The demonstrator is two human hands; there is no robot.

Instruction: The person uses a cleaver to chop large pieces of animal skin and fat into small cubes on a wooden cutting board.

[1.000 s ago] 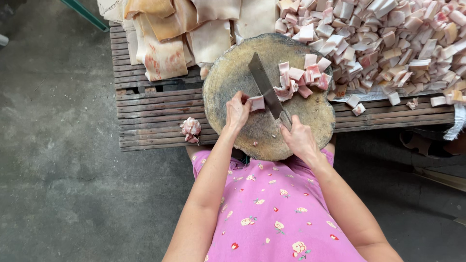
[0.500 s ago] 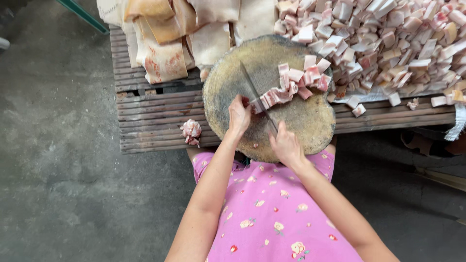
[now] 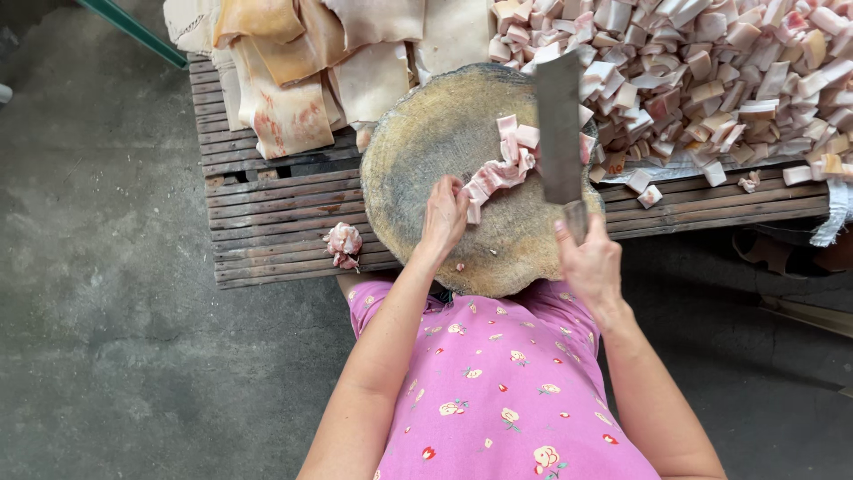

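1. A heap of cubed pork pieces [image 3: 711, 80] lies on the slatted wooden platform [image 3: 267, 213] behind the right side of the board; broad slabs of pork skin [image 3: 302, 71] hang over its left part, and one loose scrap [image 3: 343, 243] sits near the front edge.
2. The round, worn chopping block [image 3: 435, 142] carries a cut strip of pork [image 3: 498, 173].
3. The left hand [image 3: 444, 218] presses fingertips on the strip's near end.
4. The right hand [image 3: 588, 262] is closed around the handle of a flat steel cleaver [image 3: 560, 124], its blade raised above the block's right side.

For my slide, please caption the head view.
Left hand steadies pork strip on round block; right hand lifts cleaver.
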